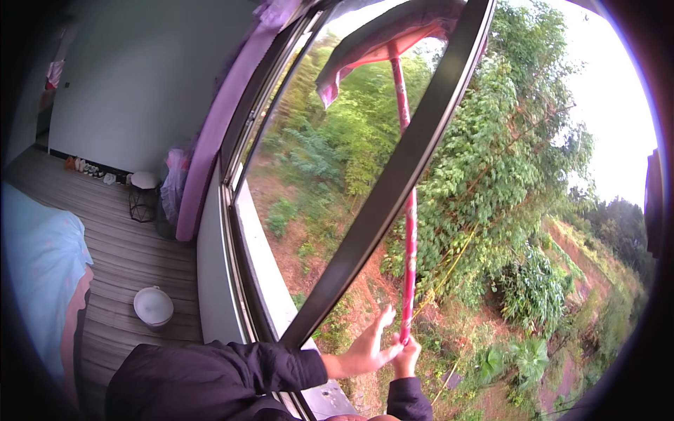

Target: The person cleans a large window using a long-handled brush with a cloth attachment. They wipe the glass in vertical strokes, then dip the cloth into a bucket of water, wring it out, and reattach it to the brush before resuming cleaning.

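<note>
My right hand (406,359) is wrapped round the low end of a long red-handled mop (410,266), held upright outside the window. Beside it, my left hand (364,349) has its fingers apart, close to the handle; whether it touches the handle I cannot tell. The handle runs up behind the dark frame bar of an opened window sash (379,221). Through the glass I see the mop's wide head, draped with a greyish-pink cloth (358,50) and reddish underneath. It is near the top of the pane; contact with the glass cannot be made out.
Below my left arm lies the window sill (326,398). Outside, trees (491,147) and a yellow line (449,263) stand over a slope. Indoors are a purple curtain (221,133), a white basin (153,306), a stool (143,181) and a blue-covered bed (42,259).
</note>
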The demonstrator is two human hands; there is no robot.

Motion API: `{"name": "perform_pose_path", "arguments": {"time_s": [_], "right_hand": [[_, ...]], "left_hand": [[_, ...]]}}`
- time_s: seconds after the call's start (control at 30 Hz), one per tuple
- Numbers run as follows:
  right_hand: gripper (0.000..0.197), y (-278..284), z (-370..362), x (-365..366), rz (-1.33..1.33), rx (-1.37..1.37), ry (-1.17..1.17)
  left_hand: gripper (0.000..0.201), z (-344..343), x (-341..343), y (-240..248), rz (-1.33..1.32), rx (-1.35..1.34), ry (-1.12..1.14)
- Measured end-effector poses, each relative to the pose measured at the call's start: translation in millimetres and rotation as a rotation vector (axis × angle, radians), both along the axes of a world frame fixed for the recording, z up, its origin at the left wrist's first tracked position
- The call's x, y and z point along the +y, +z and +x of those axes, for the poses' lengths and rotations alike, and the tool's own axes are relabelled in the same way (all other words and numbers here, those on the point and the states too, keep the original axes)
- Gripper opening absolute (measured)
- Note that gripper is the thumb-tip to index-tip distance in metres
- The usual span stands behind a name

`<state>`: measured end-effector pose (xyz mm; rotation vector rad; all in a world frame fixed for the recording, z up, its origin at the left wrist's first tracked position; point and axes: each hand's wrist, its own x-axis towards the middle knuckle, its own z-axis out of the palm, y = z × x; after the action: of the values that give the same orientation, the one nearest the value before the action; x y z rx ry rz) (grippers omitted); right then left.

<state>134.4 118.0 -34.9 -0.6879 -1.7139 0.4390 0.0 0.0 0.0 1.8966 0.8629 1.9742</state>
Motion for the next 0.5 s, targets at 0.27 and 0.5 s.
{"name": "perform_pose_path", "arguments": {"time_s": [0.27,0.5], "right_hand": [[0.021,157,-98,52,0.217,-0.162,-0.054],[0.024,179,-185,112,-0.493,0.404,0.588]], "left_hand": [[0.069,-32,-71,-68,-0.332,0.066,-0.432],[0.049,-76,-130,-85,-0.513,0.046,-0.573]]}}
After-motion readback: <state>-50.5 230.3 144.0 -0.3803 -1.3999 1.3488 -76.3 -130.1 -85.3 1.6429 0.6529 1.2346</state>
